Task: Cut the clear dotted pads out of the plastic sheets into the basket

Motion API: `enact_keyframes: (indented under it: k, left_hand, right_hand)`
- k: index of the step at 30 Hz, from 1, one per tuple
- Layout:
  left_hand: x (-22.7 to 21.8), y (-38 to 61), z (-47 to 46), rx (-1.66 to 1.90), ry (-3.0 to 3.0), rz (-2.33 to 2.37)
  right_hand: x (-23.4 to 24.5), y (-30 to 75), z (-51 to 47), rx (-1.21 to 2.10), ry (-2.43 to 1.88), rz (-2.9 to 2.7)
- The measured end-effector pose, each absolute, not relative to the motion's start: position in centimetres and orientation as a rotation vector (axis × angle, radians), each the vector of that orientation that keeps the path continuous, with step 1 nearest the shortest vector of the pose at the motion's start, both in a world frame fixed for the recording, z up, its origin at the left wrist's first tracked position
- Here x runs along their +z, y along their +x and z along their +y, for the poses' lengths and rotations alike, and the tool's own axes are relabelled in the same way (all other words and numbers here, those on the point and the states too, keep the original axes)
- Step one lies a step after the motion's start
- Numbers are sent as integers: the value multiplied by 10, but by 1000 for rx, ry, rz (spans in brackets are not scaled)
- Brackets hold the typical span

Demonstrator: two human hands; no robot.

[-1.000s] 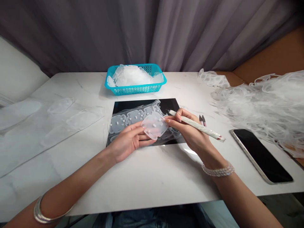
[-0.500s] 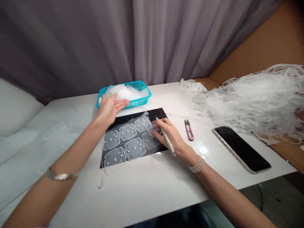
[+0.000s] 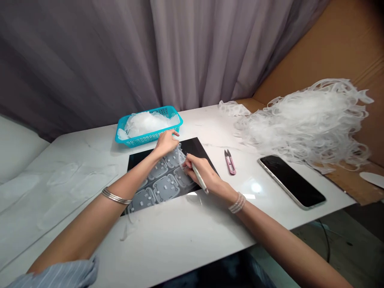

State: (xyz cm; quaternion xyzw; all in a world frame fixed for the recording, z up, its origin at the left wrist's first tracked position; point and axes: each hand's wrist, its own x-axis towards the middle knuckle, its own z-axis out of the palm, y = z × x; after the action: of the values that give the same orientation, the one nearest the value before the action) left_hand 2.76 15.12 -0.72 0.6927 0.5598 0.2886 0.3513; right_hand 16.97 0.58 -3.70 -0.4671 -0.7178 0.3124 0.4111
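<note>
My right hand point(image 3: 201, 170) grips a slim white pen-like tool point(image 3: 199, 178), its tip pointing away from me. That hand rests over the right part of a black board point(image 3: 193, 146). Covering most of the board is a sheer whitish sheet point(image 3: 166, 187) printed with rounded grey panels and small marks. My left hand point(image 3: 167, 142) hovers at the sheet's far edge, thumb and forefinger apart, with nothing visible between them. A blue perforated basket point(image 3: 141, 140) of white sheer cut pieces point(image 3: 147, 123) stands just behind it.
Pink-handled thread snips point(image 3: 230, 163) and a phone point(image 3: 291, 180) lie right of the board. Tangled white sheer offcuts point(image 3: 312, 120) heap up against cardboard point(image 3: 339, 52). Clear film point(image 3: 69, 188) spreads over the left of the white table point(image 3: 168, 240). A grey curtain point(image 3: 186, 52) hangs behind.
My left hand has moved from over the basket, right and nearer, to the sheet's far edge. My right hand keeps the pen-like tool at about the same place. The view has shifted slightly.
</note>
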Motion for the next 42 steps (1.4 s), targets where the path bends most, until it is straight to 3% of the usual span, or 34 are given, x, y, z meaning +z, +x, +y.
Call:
enact_keyframes:
  k: [9, 14, 20, 31, 38, 42]
  left_hand:
    - [8, 69, 165, 724, 1279, 1378]
    - [6, 82, 167, 821, 1154, 1370]
    - [-8, 83, 167, 982, 1195, 1381]
    - [-19, 17, 123, 962, 1843, 1172]
    - [-43, -37, 30, 471, 2569, 1005]
    - [-40, -25, 11, 421, 2797, 1122]
  right_hand:
    - [-32, 216, 38, 1011, -1241, -1407]
    - [-29, 214, 23, 727, -1492, -1536]
    - [-33, 230, 34, 478, -1442, -1639]
    - [-29, 262, 101, 396, -1512, -1548]
    - [-20, 232, 58, 354, -1498, -1717]
    - [-16, 215, 33, 406, -1509, -1821]
